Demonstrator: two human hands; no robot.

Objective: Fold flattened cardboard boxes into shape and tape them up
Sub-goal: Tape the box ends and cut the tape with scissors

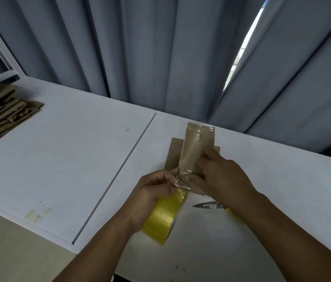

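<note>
A small brown cardboard box [196,147] stands folded on the white table [59,159], right of the middle, with clear tape running over its top and down its near face. My left hand [152,192] grips a yellowish roll of clear tape [163,218] and pinches the tape strip where it leaves the box. My right hand [221,176] lies against the box's near right side, its fingers pressing the tape onto the cardboard. The lower part of the box is hidden behind both hands.
Scissors [209,205] with yellow handles lie on the table under my right wrist. A stack of flattened cardboard boxes [0,115] sits at the far left. A seam [118,174] divides two tabletops. Grey curtains [160,53] hang behind the table.
</note>
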